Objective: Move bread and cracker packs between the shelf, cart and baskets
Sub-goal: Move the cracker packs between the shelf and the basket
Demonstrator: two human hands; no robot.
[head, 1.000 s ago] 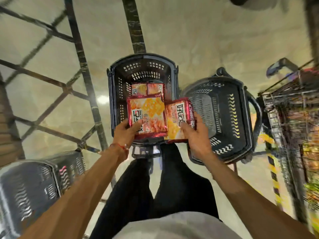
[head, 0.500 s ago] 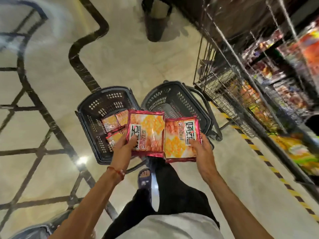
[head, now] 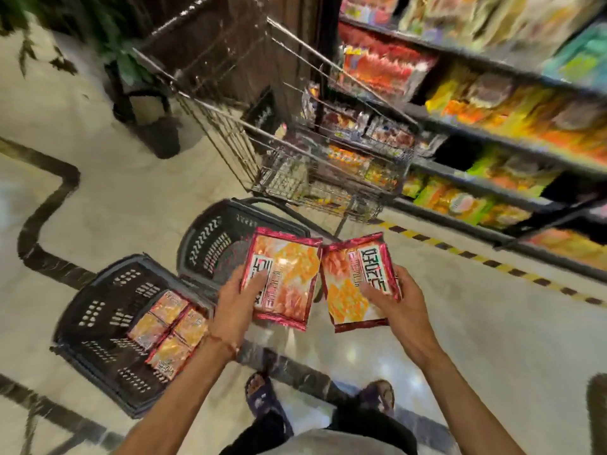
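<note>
Left hand (head: pixel 237 298) grips cracker pack (head: pixel 283 278); right hand (head: pixel 395 302) grips second pack (head: pixel 356 280).

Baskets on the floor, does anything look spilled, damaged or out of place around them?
Nothing stands out. The cracker packs lie flat inside the near basket, none on the floor. The left hand grips the left pack, the right hand the right pack, both intact. The shelf is too blurred to judge.

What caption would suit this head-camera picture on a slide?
One cracker pack in the left hand, a second pack in the right hand, beside two baskets, facing the cart and shelf.
</note>
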